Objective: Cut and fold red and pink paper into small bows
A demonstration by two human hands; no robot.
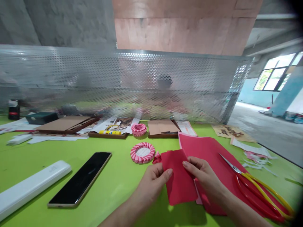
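Between my two hands is a small red paper piece point(180, 183), raised a little above the table. My left hand point(153, 178) pinches its left edge, thumb on the front. On the opposite edge, my right hand point(203, 173) grips it with thumb and fingers closed. Larger red paper sheets point(208, 148) lie under and beside my right hand, with a pink edge showing. Scissors point(239, 171) with red and yellow handles rest on those sheets. A pink-and-white striped ring point(143, 153) lies just beyond my left hand, and a small crumpled red bit shows behind the held paper.
A black phone point(80, 179) and a long white case point(35, 189) lie on the left of the green table. Trays point(163, 127), a yellow glue stick point(110, 132) and a striped woven cup point(139, 129) stand at the back before a perforated metal screen point(94, 82). Paper scraps point(258, 157) lie right.
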